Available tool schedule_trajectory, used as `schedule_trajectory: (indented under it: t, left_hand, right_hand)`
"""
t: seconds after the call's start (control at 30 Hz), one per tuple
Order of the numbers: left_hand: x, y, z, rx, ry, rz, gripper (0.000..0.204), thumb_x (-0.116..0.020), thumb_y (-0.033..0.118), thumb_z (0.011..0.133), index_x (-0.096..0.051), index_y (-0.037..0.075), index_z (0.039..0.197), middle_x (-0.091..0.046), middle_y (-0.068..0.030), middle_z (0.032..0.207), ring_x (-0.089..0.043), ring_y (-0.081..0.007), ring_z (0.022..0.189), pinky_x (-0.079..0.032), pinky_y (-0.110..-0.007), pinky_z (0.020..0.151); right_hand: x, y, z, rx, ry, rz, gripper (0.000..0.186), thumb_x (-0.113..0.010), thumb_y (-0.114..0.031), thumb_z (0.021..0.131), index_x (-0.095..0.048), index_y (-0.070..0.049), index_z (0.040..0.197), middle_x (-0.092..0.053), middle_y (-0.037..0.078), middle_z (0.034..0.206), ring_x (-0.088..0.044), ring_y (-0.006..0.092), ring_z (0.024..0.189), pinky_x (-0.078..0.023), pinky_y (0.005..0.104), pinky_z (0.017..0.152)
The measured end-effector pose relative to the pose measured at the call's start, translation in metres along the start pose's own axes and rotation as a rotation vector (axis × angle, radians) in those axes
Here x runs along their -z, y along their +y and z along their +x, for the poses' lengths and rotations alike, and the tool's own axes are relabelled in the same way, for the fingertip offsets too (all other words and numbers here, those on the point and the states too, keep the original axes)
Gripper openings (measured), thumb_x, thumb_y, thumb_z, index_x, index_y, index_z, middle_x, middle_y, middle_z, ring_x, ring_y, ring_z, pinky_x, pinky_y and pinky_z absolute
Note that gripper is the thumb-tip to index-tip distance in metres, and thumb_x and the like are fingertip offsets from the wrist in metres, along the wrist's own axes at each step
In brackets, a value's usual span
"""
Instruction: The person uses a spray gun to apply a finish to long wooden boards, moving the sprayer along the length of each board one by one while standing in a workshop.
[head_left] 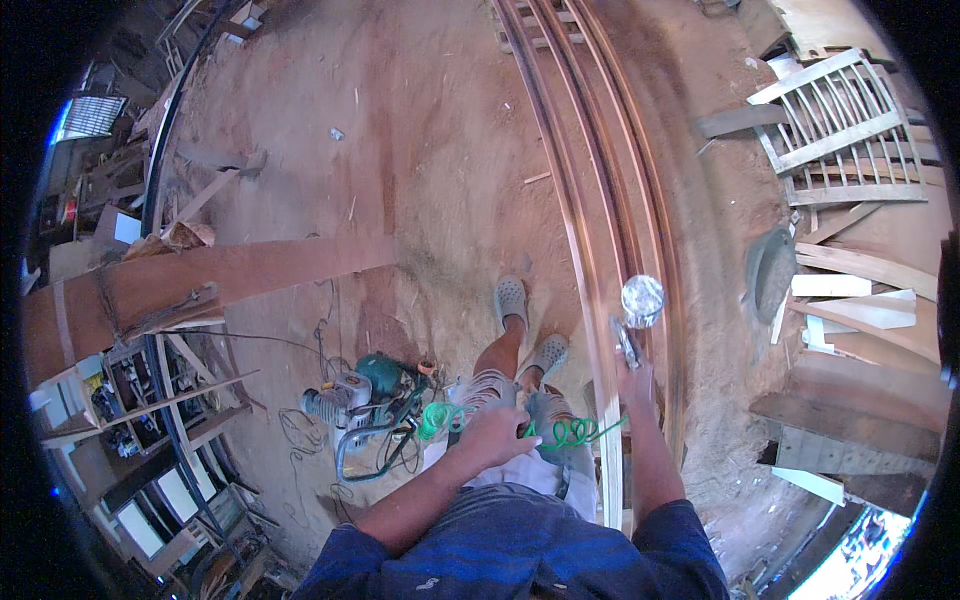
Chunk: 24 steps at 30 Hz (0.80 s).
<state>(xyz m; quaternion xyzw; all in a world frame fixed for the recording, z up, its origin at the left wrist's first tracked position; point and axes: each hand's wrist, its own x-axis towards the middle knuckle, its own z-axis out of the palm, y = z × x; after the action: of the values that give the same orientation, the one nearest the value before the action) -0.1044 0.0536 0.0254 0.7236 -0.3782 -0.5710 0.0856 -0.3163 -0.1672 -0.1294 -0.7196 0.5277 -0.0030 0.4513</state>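
My right hand (635, 385) grips a silver spray gun (628, 342) with a round metal cup (642, 300) on top. It is over several long, brown-stained wooden strips (600, 170), which run from beside me to the top of the view; their near left end is paler. My left hand (495, 436) is closed around a green coiled air hose (575, 433) in front of my thighs. Part of the coil shows to the left of that hand and part stretches right, toward the spray gun.
An air compressor (372, 372) with trailing cables stands left of my feet. A broad board (200, 275) crosses the left side toward cluttered shelving (110, 420). At the right lie a slatted white wooden frame (830, 140), a grey trough (770, 270) and loose planks (855, 260) on the dirt floor.
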Motion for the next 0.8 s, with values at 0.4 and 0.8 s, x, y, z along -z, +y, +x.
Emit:
schedule_trajectory:
  t: [0.4,0.8]
  left_hand:
    - [0.095,-0.016,0.027,0.013,0.177,-0.050,0.038,-0.075,0.039,0.080,-0.069,0.002,0.085,-0.067,-0.0223,0.082,-0.067,-0.0413,0.081,-0.052,-0.051,0.074]
    - [0.160,-0.037,0.056,0.009,0.343,-0.234,0.042,-0.078,0.039,0.079,-0.073,0.001,0.095,-0.069,-0.0244,0.084,-0.069,-0.0420,0.082,-0.054,-0.050,0.076]
  right_hand:
    - [-0.041,-0.101,0.158,0.187,0.048,0.221,0.047,-0.060,-0.022,0.099,-0.056,-0.003,0.141,-0.070,0.010,0.110,-0.063,0.0165,0.098,-0.050,0.0329,0.089]
    - [-0.049,-0.204,0.278,0.263,0.110,0.248,0.044,-0.061,-0.029,0.100,-0.062,0.000,0.133,-0.072,0.017,0.115,-0.067,0.0232,0.108,-0.050,0.0388,0.092]
